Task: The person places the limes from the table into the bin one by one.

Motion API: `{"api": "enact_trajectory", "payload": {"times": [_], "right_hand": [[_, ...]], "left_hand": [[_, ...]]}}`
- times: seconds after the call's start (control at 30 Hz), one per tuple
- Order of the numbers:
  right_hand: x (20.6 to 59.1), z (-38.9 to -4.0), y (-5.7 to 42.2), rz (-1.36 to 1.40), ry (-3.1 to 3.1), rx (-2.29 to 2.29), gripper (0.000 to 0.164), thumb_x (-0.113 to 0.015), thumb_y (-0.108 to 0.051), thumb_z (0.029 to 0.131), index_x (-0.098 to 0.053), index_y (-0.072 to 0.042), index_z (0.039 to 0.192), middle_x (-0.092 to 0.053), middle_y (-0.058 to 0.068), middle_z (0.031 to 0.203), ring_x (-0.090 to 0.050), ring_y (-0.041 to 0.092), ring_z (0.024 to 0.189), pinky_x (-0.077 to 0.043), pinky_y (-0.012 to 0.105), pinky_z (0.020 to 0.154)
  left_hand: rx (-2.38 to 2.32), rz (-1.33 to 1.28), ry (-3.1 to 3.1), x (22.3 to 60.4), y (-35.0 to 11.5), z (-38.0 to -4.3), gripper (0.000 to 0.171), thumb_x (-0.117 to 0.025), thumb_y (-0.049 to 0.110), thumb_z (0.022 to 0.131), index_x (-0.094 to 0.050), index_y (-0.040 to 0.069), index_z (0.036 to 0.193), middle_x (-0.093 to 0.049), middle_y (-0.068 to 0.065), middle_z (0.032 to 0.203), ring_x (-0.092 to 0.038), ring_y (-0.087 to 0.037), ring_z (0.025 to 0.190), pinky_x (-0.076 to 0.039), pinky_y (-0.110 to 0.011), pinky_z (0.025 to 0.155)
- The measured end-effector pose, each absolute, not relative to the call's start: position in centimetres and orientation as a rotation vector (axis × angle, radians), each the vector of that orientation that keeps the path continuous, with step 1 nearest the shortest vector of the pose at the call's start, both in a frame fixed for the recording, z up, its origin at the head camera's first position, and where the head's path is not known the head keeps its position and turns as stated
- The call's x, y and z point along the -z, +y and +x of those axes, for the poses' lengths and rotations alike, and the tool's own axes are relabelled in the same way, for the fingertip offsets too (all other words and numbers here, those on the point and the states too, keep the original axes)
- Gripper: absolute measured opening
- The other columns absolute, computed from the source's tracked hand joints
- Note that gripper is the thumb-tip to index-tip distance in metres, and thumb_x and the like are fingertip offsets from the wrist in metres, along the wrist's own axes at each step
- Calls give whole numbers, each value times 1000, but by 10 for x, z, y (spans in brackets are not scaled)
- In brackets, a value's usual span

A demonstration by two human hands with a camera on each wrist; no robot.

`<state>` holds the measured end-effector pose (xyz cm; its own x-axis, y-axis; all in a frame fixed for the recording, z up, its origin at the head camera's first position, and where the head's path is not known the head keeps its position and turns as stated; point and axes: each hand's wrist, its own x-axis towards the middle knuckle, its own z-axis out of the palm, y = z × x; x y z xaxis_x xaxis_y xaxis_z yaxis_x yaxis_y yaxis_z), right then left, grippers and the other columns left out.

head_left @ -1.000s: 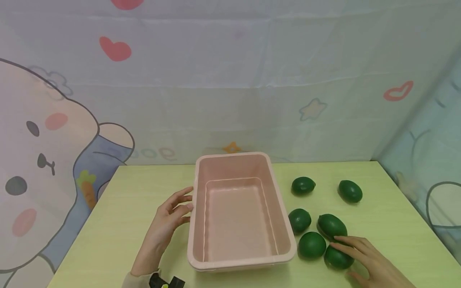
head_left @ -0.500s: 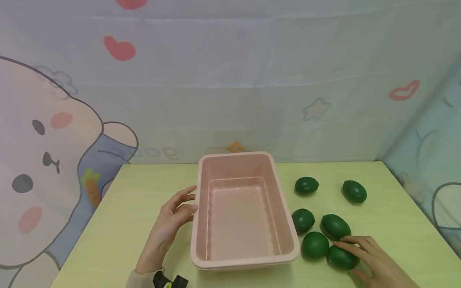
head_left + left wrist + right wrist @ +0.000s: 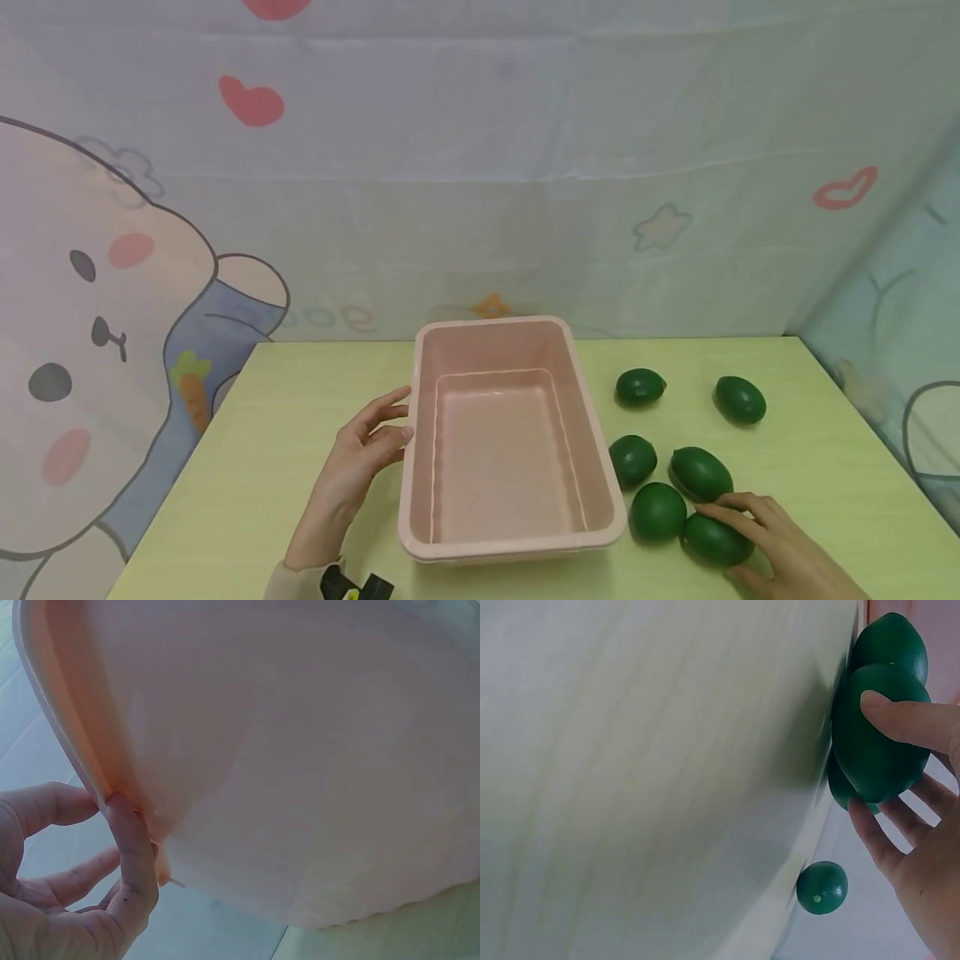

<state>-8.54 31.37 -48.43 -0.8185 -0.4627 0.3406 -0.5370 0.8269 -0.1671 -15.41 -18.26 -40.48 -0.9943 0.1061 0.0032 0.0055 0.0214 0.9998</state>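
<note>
A pink plastic basin (image 3: pixel 506 467) sits mid-table with nothing inside. My left hand (image 3: pixel 369 442) is at its left side; in the left wrist view the thumb and fingers (image 3: pixel 133 874) pinch the rim. At the lower right, my right hand (image 3: pixel 776 546) grips a dark green lime (image 3: pixel 716 540), the nearest of a cluster. In the right wrist view the thumb (image 3: pixel 907 720) lies across this lime (image 3: pixel 877 750), with fingers on its other side. Touching or close beside it are a round-looking lime (image 3: pixel 658 512) and another lime (image 3: pixel 701 473) behind.
One lime (image 3: pixel 632 461) lies against the basin's right side. Farther back are two more, a lime (image 3: pixel 640 388) and a lime (image 3: pixel 740 400) to its right. The yellow-green table (image 3: pixel 247 492) ends at a printed cloth backdrop (image 3: pixel 465 208).
The right thumb and fingers have come in around the nearest lime, which has turned slightly. The head view has shifted a little. The left hand keeps its place at the basin.
</note>
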Motion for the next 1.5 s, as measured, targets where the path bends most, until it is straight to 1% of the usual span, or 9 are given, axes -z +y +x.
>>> {"api": "enact_trajectory", "payload": {"times": [0.33,0.93,1.13,1.33,1.5], "right_hand": [[484,-84,315,751,-2730,-415,85,-92,-21,50,-58,-29,127,-48,-13,116,-28,-16,109,-49,20,70],[481,-81,315,716,-2735,-402,82,-92,-23,50,-60,-28,125,-49,-13,115,-32,-13,106,-48,19,69],[477,-81,315,729,-2712,-389,82,-92,-24,50,-60,-29,126,-49,-12,115,-33,-13,106,-46,14,70],[473,-82,316,754,-2683,-377,85,-93,-23,48,-60,-28,126,-49,-10,116,-34,-13,107,-35,0,77],[470,-83,316,766,-2660,-369,88,-93,-22,47,-59,-28,127,-49,-10,117,-32,-13,110,-31,-3,82]], "left_hand": [[-2148,103,2183,404,-182,-154,52,-60,5,91,-46,8,141,-55,-1,115,-66,-6,89,-57,-28,80],[-2160,112,2166,402,-180,-152,53,-59,4,91,-44,6,142,-53,-3,115,-65,-6,89,-56,-27,80],[-2157,116,2159,402,-181,-152,53,-59,5,92,-43,7,142,-52,-2,116,-65,-7,90,-56,-27,80],[-2148,118,2173,402,-182,-152,53,-59,5,92,-44,7,142,-52,-3,116,-65,-6,90,-56,-27,81],[-2146,130,2170,402,-182,-152,53,-59,6,92,-43,7,142,-51,-4,116,-65,-6,91,-56,-27,81]]}}
